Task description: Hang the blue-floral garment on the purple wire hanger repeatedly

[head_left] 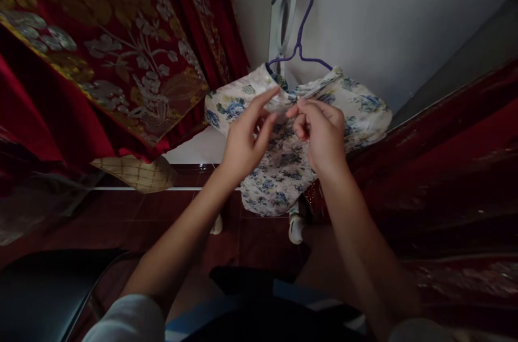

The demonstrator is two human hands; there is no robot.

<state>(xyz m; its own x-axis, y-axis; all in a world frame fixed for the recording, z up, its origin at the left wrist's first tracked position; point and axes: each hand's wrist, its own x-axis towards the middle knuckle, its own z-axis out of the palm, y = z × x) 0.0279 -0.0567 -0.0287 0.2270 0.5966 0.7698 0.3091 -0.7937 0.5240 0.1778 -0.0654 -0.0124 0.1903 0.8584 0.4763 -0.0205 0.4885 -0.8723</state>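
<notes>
A white shirt with a blue floral print (279,191) hangs on a purple hanger (299,42) in front of me. At the left side of its neckline is my left hand (249,137), thumb and fingers apart, the fingertips close to the collar. My right hand (326,131) is curled at the front of the neckline, with thumb and forefinger pinched at the collar edge. Fine detail between the two hands is dim and partly covered by the fingers. The shirt's sleeves spread out to either side.
Red curtain-like fabric with gold and silver flowers (137,61) hangs at left, more red fabric (445,169) at right. A white metal frame (281,13) stands by the pale wall (384,7). A yellowish checked cushion-like item (140,172) and a black seat (44,293) are at left.
</notes>
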